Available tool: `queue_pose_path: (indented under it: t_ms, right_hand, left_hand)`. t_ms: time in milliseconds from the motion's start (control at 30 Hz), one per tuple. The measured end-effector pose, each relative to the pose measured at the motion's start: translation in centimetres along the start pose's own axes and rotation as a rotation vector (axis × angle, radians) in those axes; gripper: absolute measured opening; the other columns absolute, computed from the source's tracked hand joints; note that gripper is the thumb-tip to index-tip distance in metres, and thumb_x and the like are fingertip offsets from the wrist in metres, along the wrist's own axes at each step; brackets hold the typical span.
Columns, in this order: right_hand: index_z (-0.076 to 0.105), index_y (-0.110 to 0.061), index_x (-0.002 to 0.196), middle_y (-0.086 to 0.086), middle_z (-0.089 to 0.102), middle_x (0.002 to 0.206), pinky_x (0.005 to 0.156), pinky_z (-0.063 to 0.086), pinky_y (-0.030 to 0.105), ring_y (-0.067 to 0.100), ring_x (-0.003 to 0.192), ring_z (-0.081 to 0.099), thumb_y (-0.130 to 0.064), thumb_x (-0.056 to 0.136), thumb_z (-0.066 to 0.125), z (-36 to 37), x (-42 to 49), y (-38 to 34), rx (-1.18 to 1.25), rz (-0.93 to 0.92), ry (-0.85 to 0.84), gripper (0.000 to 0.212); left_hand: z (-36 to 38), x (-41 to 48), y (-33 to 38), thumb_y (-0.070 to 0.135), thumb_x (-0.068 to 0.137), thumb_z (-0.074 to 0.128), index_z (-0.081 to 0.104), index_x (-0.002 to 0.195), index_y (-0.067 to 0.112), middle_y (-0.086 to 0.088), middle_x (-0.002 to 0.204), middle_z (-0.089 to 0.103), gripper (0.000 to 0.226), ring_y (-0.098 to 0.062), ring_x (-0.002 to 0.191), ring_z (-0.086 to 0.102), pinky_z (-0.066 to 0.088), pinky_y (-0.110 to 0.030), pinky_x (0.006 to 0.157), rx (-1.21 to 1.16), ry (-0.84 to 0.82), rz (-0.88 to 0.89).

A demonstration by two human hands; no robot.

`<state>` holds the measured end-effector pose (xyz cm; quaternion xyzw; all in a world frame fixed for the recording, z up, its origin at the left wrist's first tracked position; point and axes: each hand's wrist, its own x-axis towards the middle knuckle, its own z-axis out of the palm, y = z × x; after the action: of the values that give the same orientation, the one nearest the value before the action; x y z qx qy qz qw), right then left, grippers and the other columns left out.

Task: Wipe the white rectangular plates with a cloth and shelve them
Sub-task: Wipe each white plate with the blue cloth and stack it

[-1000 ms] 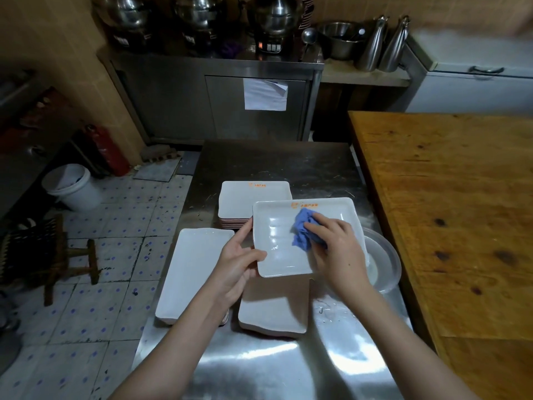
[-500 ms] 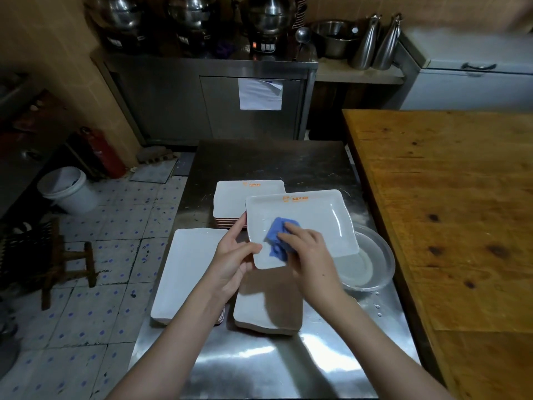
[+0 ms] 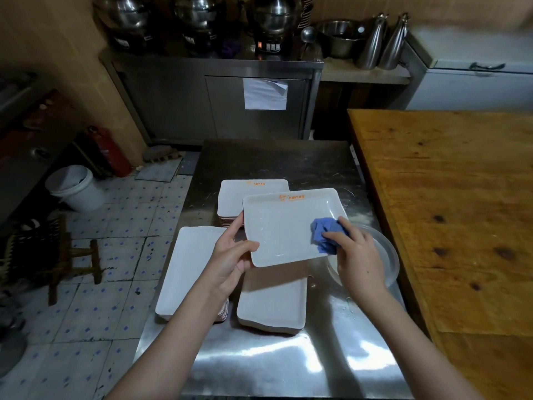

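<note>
1. Currently in hand: one white rectangular plate (image 3: pixel 285 226), raised above the steel counter (image 3: pixel 274 160) and tipped slightly toward the wearer, probably so its inner face meets the cloth.
2. Left hand (image 3: pixel 230 258): grips the plate's near-left corner, thumb over the rim, fingers (image 3: pixel 237 223) along and under the left edge. This reads as a steadying hold against the wiping pressure.
3. Right hand (image 3: pixel 357 255): fingers curled around a bunched blue cloth (image 3: pixel 326 233), pressing it into the plate's right side close to the near rim.
4. Three stacks of similar plates on the counter: far stack (image 3: pixel 251 194), left stack (image 3: pixel 187 264), and near stack (image 3: pixel 272 301) directly below the held plate. Which stacks are already wiped cannot be told.
5. Clear round bowl (image 3: pixel 386 255): just right of the plate, partly behind the right hand. It possibly holds some water, but glare leaves that unsure.
6. Hidden or unclear:
   - The plate's underside and the left fingertips beneath it are out of sight.
   - The number of plates in each stack cannot be counted.
   - The orange print on the far rim is too small to read.
   - No shelf is in view, so shelving is judged not yet begun.
</note>
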<state>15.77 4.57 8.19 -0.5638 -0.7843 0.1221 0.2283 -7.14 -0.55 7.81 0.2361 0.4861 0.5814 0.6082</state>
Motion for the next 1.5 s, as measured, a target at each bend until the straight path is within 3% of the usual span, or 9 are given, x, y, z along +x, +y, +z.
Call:
queue_pose_path:
  t_ms: [200,333,433,700,933,1167,1300,1433,1500]
  right_hand:
    - [0.067,-0.009,0.109,0.013,0.050,0.135,0.086,0.044,0.037,0.036,0.112,0.050,0.013,0.074,0.060,1.0,-0.4,-2.2,0.147,-0.073,-0.035,0.042]
    - [0.065,-0.009,0.113,0.011,0.047,0.137,0.096,0.037,0.034,0.033,0.117,0.045,0.000,0.084,0.055,1.9,-1.0,-5.2,0.212,-0.167,-0.085,0.032]
    - [0.066,-0.010,0.110,0.010,0.049,0.136,0.098,0.036,0.033,0.030,0.119,0.045,-0.009,0.088,0.058,2.4,-1.4,-7.2,0.260,-0.213,-0.098,0.024]
    - [0.070,-0.010,0.101,0.003,0.054,0.132,0.089,0.042,0.030,0.028,0.112,0.051,-0.004,0.084,0.063,1.8,-0.2,-5.7,0.265,-0.239,-0.119,0.019]
    - [0.070,-0.018,0.100,-0.003,0.054,0.134,0.067,0.050,0.036,0.027,0.111,0.051,-0.007,0.081,0.068,0.0,0.5,-1.0,0.039,-0.075,0.009,0.023]
    - [0.068,-0.011,0.107,0.009,0.055,0.131,0.092,0.041,0.038,0.034,0.111,0.051,-0.001,0.081,0.064,1.0,-0.1,-2.1,0.140,-0.080,0.027,0.028]
    - [0.056,-0.014,0.123,0.002,0.057,0.127,0.091,0.041,0.035,0.029,0.108,0.050,-0.010,0.085,0.062,1.6,-0.8,-4.9,0.219,-0.145,-0.009,0.039]
    - [0.063,-0.012,0.116,0.003,0.056,0.130,0.095,0.041,0.036,0.028,0.113,0.049,-0.022,0.087,0.064,2.9,-1.4,-7.2,0.212,-0.185,-0.041,0.031]
    - [0.067,-0.011,0.109,0.003,0.058,0.126,0.088,0.047,0.036,0.028,0.110,0.052,-0.021,0.086,0.066,3.2,-1.5,-7.3,0.205,-0.182,-0.002,0.025]
  left_hand:
    - [0.1,0.2,0.1,-0.012,0.085,0.056,0.048,0.140,0.030,-0.001,0.116,0.071,0.069,-0.024,0.109,0.066,0.059,-0.036,0.066,-0.015,0.016,-0.003]
    - [0.3,0.3,-0.1,-0.013,0.086,0.054,0.047,0.140,0.028,-0.006,0.119,0.069,0.068,-0.029,0.109,0.066,0.060,-0.041,0.073,-0.031,-0.009,0.006]
    - [0.3,0.3,-0.2,-0.013,0.088,0.052,0.046,0.140,0.027,-0.011,0.123,0.067,0.066,-0.031,0.109,0.066,0.060,-0.038,0.071,-0.066,-0.054,-0.003]
    - [-0.3,0.2,-0.1,-0.013,0.087,0.053,0.044,0.143,0.027,-0.010,0.122,0.067,0.069,-0.031,0.108,0.066,0.060,-0.039,0.069,-0.059,-0.002,0.008]
    - [-1.1,0.4,0.5,-0.011,0.086,0.056,0.045,0.143,0.028,-0.006,0.124,0.066,0.069,-0.030,0.114,0.062,0.059,-0.035,0.068,-0.019,0.036,0.014]
    - [-1.4,0.8,0.2,-0.009,0.086,0.058,0.044,0.143,0.029,-0.004,0.127,0.065,0.069,-0.024,0.110,0.066,0.060,-0.035,0.069,-0.022,0.019,0.015]
    - [-1.2,0.9,-0.1,-0.010,0.089,0.055,0.044,0.142,0.028,-0.005,0.126,0.065,0.067,-0.024,0.107,0.068,0.060,-0.036,0.068,-0.008,0.021,0.027]
    - [-0.6,0.8,-0.3,-0.010,0.090,0.052,0.046,0.139,0.030,-0.010,0.118,0.069,0.063,-0.030,0.106,0.067,0.061,-0.038,0.071,-0.006,-0.003,0.025]
    - [-0.4,0.7,-0.3,-0.010,0.090,0.053,0.047,0.138,0.030,-0.012,0.119,0.068,0.063,-0.031,0.108,0.067,0.061,-0.039,0.073,-0.002,0.002,0.021]
